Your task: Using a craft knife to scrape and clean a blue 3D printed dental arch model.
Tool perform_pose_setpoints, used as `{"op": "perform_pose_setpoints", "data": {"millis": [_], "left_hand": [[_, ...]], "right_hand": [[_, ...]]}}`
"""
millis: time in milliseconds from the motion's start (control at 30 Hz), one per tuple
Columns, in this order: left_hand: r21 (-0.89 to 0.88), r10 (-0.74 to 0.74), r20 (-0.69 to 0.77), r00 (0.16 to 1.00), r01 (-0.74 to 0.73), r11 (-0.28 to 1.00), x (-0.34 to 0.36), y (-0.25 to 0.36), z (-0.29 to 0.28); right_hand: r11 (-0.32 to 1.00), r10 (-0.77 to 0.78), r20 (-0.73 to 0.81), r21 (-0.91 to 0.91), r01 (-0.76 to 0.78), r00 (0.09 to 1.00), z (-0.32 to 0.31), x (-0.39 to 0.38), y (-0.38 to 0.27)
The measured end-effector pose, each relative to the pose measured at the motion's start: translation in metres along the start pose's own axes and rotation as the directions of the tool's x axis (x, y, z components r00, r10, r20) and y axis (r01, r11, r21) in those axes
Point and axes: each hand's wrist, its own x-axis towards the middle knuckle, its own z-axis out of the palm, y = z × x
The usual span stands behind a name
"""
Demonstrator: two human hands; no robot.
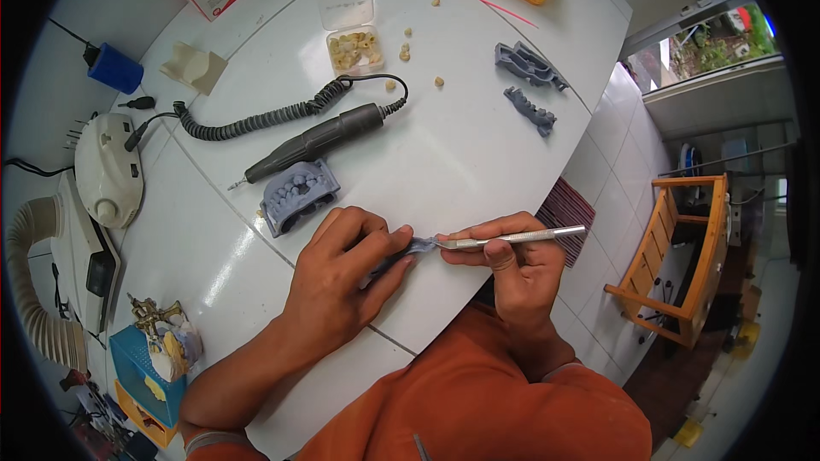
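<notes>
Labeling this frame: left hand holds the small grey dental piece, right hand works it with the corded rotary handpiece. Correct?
Not quite. The left hand does hold the small grey dental piece, but the right hand works it with a slim metal hand instrument. The corded rotary handpiece lies untouched on the white table, as the head view shows.

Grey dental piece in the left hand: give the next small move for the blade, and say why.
Probably a short, light stroke of the metal scalpel along the edge of the grey dental piece. The right hand holds the handle like a pen with the tip already at the piece, and the left hand pinches the piece just above the white table.
</notes>
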Motion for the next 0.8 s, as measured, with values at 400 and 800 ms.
{"op": "perform_pose_setpoints", "data": {"millis": [400, 800], "left_hand": [[0.009, -0.004, -0.01, 1.0, 0.004, 1.0, -0.0009, 0.0002, -0.0005], [0.003, 0.0, 0.0, 1.0, 0.0, 1.0, -0.001, -0.001, -0.0009]], "right_hand": [[0.999, 0.004, -0.087, 0.038, 0.0, 0.996, 0.0073, 0.0, -0.0009], [0.997, -0.073, -0.06, -0.027, 0.072, 0.996, 0.0072, -0.0004, 0.0027]]}}
